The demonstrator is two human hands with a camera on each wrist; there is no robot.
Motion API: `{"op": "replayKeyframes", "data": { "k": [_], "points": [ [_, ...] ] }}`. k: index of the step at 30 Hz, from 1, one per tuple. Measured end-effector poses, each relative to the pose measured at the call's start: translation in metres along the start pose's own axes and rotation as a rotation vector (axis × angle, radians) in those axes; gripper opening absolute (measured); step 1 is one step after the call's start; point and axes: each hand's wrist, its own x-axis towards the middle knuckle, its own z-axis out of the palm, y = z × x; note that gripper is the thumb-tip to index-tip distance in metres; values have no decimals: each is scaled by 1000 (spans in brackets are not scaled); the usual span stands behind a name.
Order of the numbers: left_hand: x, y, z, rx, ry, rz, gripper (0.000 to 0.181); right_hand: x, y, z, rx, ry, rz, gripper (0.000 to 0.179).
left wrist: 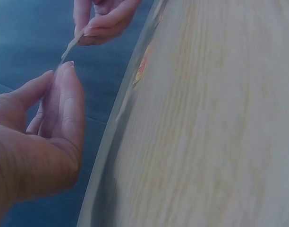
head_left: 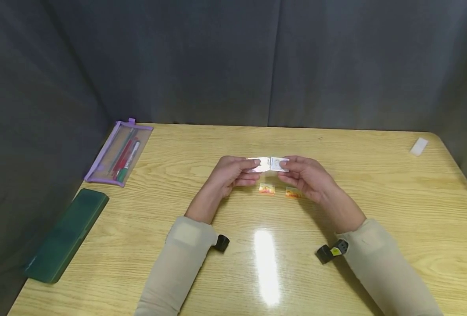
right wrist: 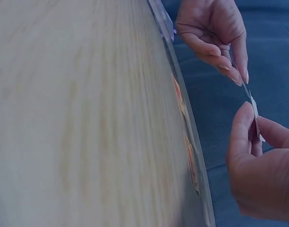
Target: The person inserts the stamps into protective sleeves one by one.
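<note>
Above the table, both hands hold a small, shiny white strip (head_left: 264, 164) with printing and a seam across its middle. My left hand (head_left: 234, 172) pinches its left end between thumb and fingers. At the other end, my right hand (head_left: 306, 177) grips it the same way. Seen nearly edge-on in the right wrist view, the strip (right wrist: 254, 111) is thin and slightly bent. Just below the hands lie two small yellow-orange printed pieces: a left piece (head_left: 267, 188) and a right piece (head_left: 293, 192), partly hidden by the right fingers.
A purple-edged mesh pouch (head_left: 92, 175) with pens lies at the table's back left. Nearer on that side is a dark green case (head_left: 67, 237). A small white block (head_left: 418, 146) sits at the back right. Dark curtains (head_left: 202, 61) stand behind the wooden table (head_left: 395, 197).
</note>
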Motion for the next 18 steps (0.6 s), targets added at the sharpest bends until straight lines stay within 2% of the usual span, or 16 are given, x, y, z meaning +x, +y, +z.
{"op": "replayKeyframes", "data": {
  "k": [8,18],
  "points": [
    [-1,0,1,-4,-2,2,28,-1,-1,1,-83,0,-12,23],
    [-3,3,-1,70,11,-3,29,-2,0,2,-129,2,-9,21]
  ]
}}
